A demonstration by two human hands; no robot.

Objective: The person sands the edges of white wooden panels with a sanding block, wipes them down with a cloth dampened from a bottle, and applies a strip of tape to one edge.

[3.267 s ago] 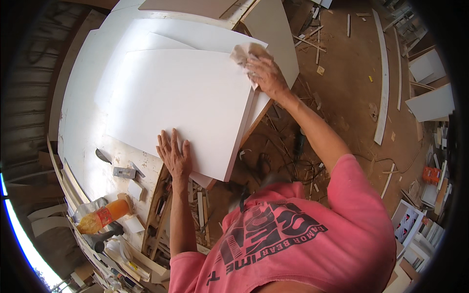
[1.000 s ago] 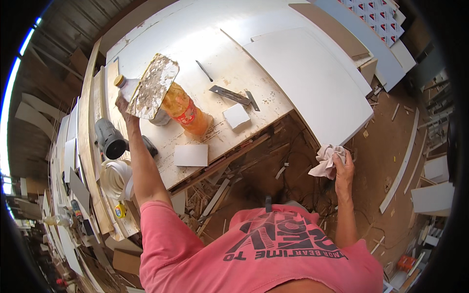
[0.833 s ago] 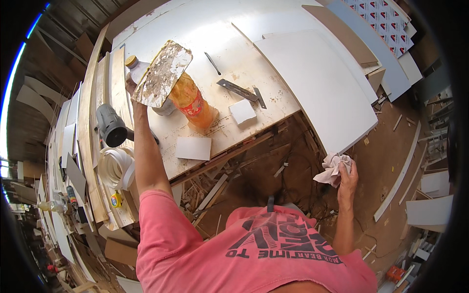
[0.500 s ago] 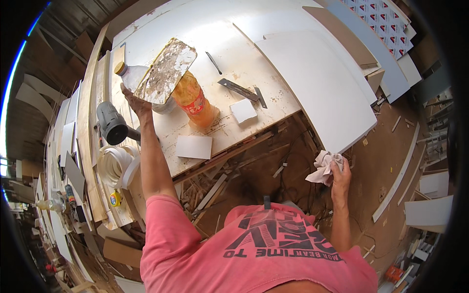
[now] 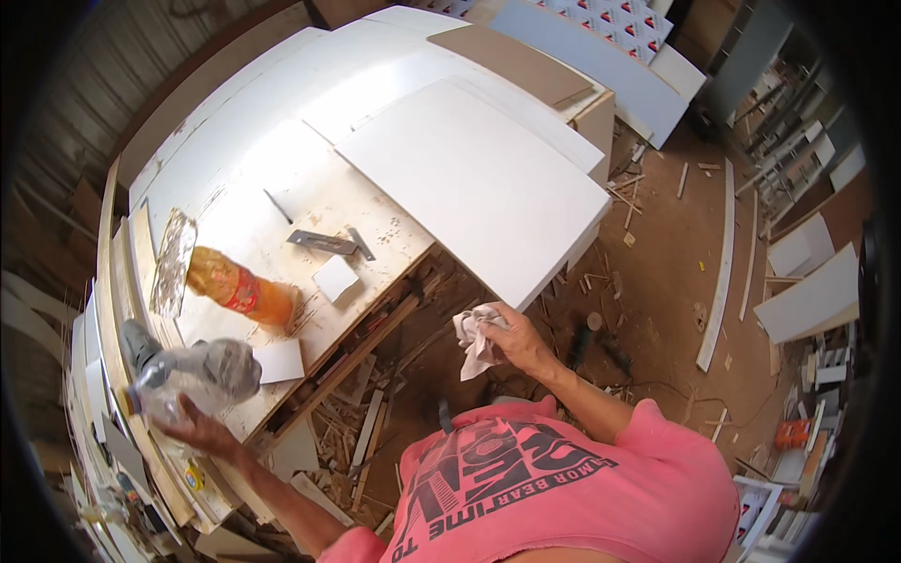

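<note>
My left hand (image 5: 200, 433) grips a clear plastic bottle (image 5: 192, 373), blurred by motion, over the near left edge of the workbench (image 5: 282, 192). My right hand (image 5: 522, 340) is shut on a crumpled white rag (image 5: 474, 340), held in front of my chest, just off the bench's near corner. An orange bottle (image 5: 239, 292) lies on its side on the bench beyond my left hand. A large white panel (image 5: 479, 183) lies flat on the bench to the right, its corner close to the rag.
A grimy flat tray (image 5: 174, 262) lies beside the orange bottle. A metal square (image 5: 325, 243), a small white block (image 5: 335, 278) and a white offcut (image 5: 280, 361) rest on the bench. Wood scraps (image 5: 366, 441) litter the space under it. White boards (image 5: 812, 300) stand at the right.
My left hand has drawn back from the far left of the bench toward me and now holds the clear bottle. My right hand with the rag has risen slightly.
</note>
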